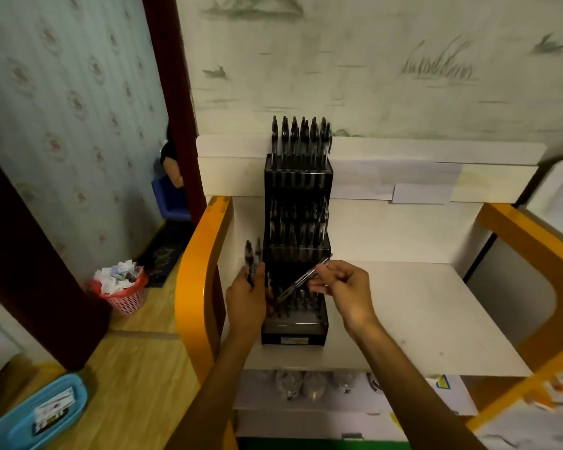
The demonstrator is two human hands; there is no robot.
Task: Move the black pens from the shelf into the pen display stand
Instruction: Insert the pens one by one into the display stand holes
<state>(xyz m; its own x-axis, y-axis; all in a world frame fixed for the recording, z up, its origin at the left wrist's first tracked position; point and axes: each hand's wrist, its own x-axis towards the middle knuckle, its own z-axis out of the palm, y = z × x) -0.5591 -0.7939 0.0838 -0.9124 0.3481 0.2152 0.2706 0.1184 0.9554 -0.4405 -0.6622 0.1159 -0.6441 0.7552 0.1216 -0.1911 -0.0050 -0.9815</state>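
A tall black tiered pen display stand (295,331) stands on the white shelf (420,313), its upper tiers filled with several black pens (301,134). My left hand (246,298) is just left of the stand's lowest tier and grips a small bunch of black pens (252,254) that stick up above the fingers. My right hand (342,284) pinches a single black pen (301,279), slanted with its tip down over the lowest tier, where several pens stand in slots.
The shelf has orange curved side frames (192,287) and a white back panel (403,183). Bottles and papers sit on a lower shelf (306,384). On the wooden floor to the left are a pink waste basket (124,287) and a blue tray (36,414).
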